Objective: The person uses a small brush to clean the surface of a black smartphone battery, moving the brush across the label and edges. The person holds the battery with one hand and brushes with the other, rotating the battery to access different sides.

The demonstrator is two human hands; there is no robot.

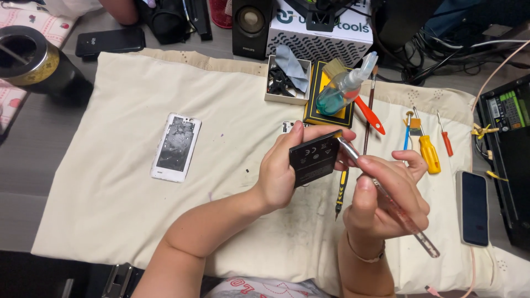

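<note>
My left hand [279,168] holds a flat black phone battery [313,159] upright above the cream cloth [127,182]. My right hand [386,198] grips a long clear-handled brush [389,201] like a pen; its metal ferrule end touches the battery's upper right corner. A white phone back cover [176,147] lies face up on the cloth to the left of my hands. Part of a white phone body [288,126] peeks out behind my left fingers.
Screwdrivers [428,152] with yellow and red handles lie right of my hands, beside a dark phone [473,207]. A spray bottle [345,85] lies on a black-yellow box; a small parts box [286,80], speaker [251,25] and dark mug [33,58] stand behind.
</note>
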